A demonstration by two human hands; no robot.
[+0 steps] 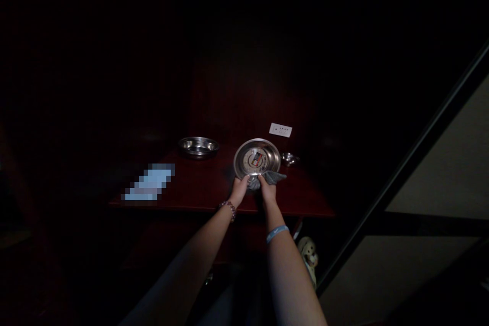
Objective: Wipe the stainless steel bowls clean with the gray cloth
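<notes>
A round stainless steel dish (246, 152) is tilted up in front of me, its inner face turned toward me with a printed label at its middle. My left hand (239, 189) is closed on its lower rim, thumb on the near side. Beside it, my right hand (268, 191) is closed on the same rim together with a grey cloth (275, 178), which spreads out to the right and also shows between the two hands. The fingers behind the dish and cloth are hidden.
On the dark red shelf (301, 198), a shallow steel basin (198, 153) stands at back left and a small steel bowl (289, 159) at right. A blurred pale-blue rectangle (150, 183) lies at left. A white socket plate (280, 130) is on the back wall. Below right is a light-coloured clog (307, 254).
</notes>
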